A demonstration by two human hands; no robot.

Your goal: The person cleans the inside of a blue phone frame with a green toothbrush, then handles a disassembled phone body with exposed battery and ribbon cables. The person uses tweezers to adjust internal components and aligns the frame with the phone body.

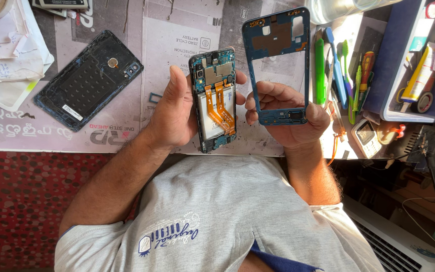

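The left hand (174,113) closes its grip around an opened phone (216,100): the thumb lies along the left edge and the fingertips come around the right edge, near the top. The phone stands almost upright in the palm, with the inner side to the camera. One sees the battery, two orange flat cables crossing it, and the circuit board at the top.

Just beside it, the right hand (288,113) holds a blue phone frame (278,38) by its lower end. The fingers are curled over the bottom bar and the left rail, and the palm is behind. The frame rises above the hand, and through its empty middle the counter is visible. Phone and frame are near each other, side by side, but they do not touch.

Both things are lifted above the counter (167,35), which is covered by a worn printed mat. To the left of the left hand, well apart, a dark back cover (86,80) lies flat with its inside up, and further left there are loose papers (11,55). To the right of the frame lie green and blue plastic tools (336,70) and a red-handled screwdriver (366,68), then a blue tray (393,65) with a roll of tape (421,100). Strong sunlight falls on this right part. Below the counter edge, a red patterned surface (21,201) shows at the left.
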